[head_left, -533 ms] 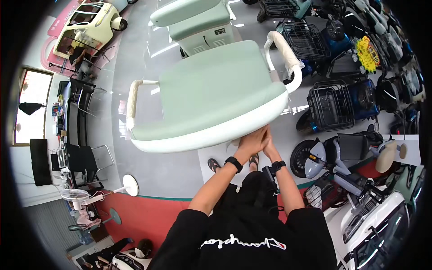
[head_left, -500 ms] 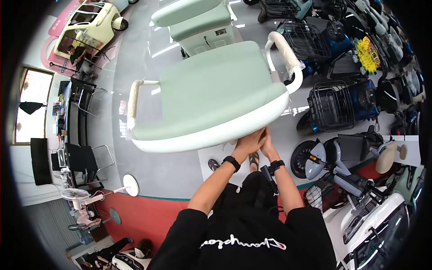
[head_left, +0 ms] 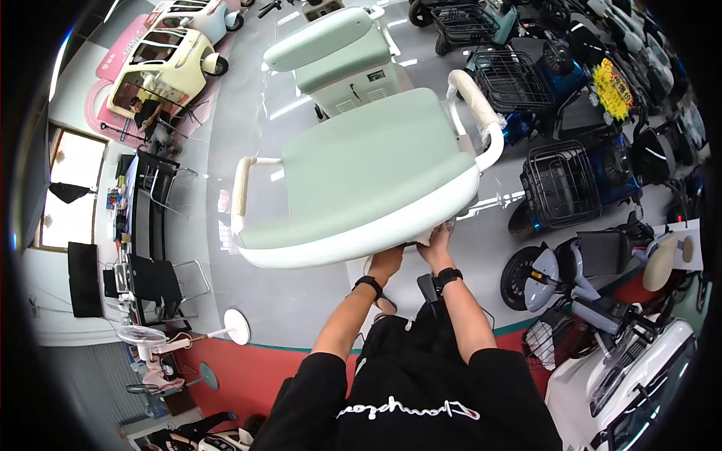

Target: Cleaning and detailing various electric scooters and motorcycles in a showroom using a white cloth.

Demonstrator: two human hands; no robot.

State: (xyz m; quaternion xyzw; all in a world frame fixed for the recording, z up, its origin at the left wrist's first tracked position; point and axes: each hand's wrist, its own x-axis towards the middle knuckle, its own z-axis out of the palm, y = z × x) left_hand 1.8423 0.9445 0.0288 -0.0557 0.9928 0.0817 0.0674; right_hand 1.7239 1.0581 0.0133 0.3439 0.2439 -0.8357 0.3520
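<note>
A large pale green padded seat [head_left: 368, 165] with a white lower rim spreads in front of me, tilted down to the left. Its left armrest [head_left: 242, 192] and right armrest [head_left: 480, 105] are wrapped in film. My left hand [head_left: 386, 263] reaches under the near rim, its fingers hidden there. Beside it, my right hand [head_left: 436, 254] is at the same rim, next to a small whitish piece [head_left: 426, 237] whose kind I cannot make out. The right fingers are mostly hidden too. The hands are slightly apart.
Beyond stands a second green seat [head_left: 342, 60] on a boxy base. Scooters with a black wire basket [head_left: 560, 184] line the right side. A grey scooter [head_left: 538, 282] is near my right arm. At left are a black chair [head_left: 154, 286] and a white fan [head_left: 139, 336].
My hands have separated from being pressed together under the rim; the left is now lower and further left. The view has shifted, so the surroundings appear lower and further right.
</note>
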